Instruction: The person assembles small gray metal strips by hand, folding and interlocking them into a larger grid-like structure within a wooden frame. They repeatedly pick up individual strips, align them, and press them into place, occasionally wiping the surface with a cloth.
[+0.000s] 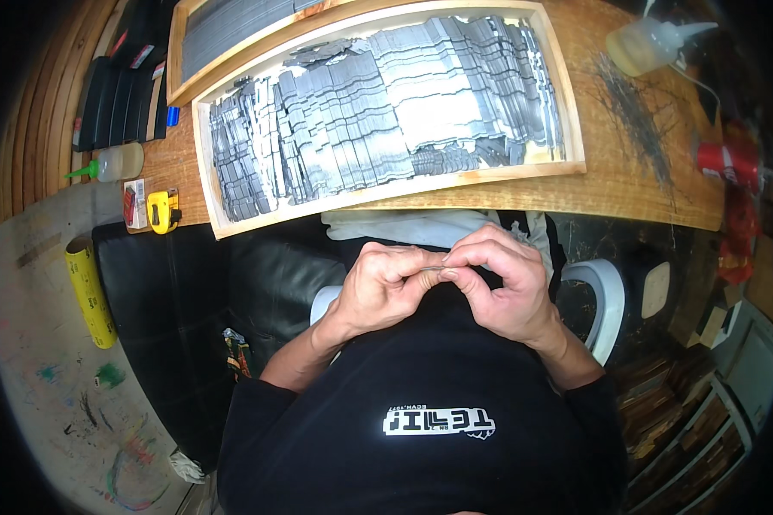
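Note:
In front of my chest, my left hand (385, 287) and my right hand (508, 283) meet, thumbs and forefingers pinched together. Between their fingertips shows the edge of a small, thin greyish strip (435, 268); the fingers hide most of it. Just beyond the hands, on the wooden table, lies a shallow wooden tray (404, 190). Rows of thin grey strips (339, 120) fill much of it, packed side by side, with a white patch of its bottom showing through.
Behind the tray is another wooden frame (180, 51) of grey material. A yellow tape measure (163, 211) and a green-tipped bottle (116, 163) are at left. To the right are a glue bottle (648, 45), thin dark scraps (636, 120) and a red can (728, 163).

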### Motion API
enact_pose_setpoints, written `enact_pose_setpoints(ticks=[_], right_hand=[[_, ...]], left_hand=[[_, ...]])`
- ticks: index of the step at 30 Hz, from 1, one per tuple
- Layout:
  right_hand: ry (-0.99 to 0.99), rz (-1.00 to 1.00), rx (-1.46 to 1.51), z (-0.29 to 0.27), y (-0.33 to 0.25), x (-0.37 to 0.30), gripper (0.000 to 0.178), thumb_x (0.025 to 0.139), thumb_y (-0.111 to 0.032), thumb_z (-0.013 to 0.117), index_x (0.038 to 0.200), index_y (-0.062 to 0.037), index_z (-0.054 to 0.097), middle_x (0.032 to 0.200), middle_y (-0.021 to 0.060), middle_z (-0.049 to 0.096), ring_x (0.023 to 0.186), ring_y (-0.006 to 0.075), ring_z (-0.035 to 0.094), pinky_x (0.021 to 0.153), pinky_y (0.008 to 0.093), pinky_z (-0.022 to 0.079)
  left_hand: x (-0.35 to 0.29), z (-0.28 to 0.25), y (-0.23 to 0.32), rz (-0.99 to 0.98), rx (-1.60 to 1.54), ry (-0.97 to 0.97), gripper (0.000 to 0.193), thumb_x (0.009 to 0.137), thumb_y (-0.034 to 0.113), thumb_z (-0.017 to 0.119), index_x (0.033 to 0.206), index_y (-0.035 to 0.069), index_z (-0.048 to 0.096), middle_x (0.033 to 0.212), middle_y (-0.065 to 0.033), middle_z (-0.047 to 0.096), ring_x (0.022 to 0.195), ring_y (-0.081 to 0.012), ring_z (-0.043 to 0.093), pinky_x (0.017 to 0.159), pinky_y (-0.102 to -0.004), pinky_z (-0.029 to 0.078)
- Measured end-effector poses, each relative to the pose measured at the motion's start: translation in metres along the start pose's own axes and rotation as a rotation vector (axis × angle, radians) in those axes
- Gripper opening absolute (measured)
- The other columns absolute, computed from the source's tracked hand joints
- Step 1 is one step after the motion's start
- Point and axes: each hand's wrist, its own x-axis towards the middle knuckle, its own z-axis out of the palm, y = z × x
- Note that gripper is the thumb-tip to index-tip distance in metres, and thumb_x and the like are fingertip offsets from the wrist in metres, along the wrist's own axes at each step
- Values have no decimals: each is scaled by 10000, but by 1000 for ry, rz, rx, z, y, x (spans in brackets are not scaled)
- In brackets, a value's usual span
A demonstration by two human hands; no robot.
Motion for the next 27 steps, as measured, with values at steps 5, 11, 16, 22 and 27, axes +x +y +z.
enact_pose_setpoints(ticks=[5,11,16,22,27], right_hand=[[8,-7,4,1,-1,1,140,864,39,791,966,3,702,892,119,704,810,271,693,707,348,552],[17,-20,-2,3,0,0,142,866,41,785,961,-1,688,886,114,698,802,267,686,702,348,547],[19,-37,-15,3,-1,0,142,871,44,775,961,-6,678,877,108,688,787,263,673,693,348,541],[32,-50,-18,4,1,-1,134,875,54,760,959,-5,673,887,107,681,782,257,666,684,342,533],[34,-13,-99,-19,-14,6,120,860,73,748,922,7,669,899,113,680,800,234,682,695,332,537]], left_hand=[[1,-1,3,2,8,2,169,920,50,798,1084,8,805,898,-192,790,763,-278,792,656,-318,584],[0,0,2,13,-1,10,170,922,50,798,1086,6,804,914,-194,794,781,-283,798,664,-317,589],[0,1,2,8,-8,11,167,923,43,796,1085,2,803,916,-195,796,785,-274,800,666,-315,591],[0,2,0,17,-28,18,172,923,45,799,1088,-2,802,934,-194,801,823,-266,810,688,-307,601],[-1,7,0,6,-82,56,170,933,41,786,1098,-1,803,976,-175,811,872,-250,815,735,-295,623]])
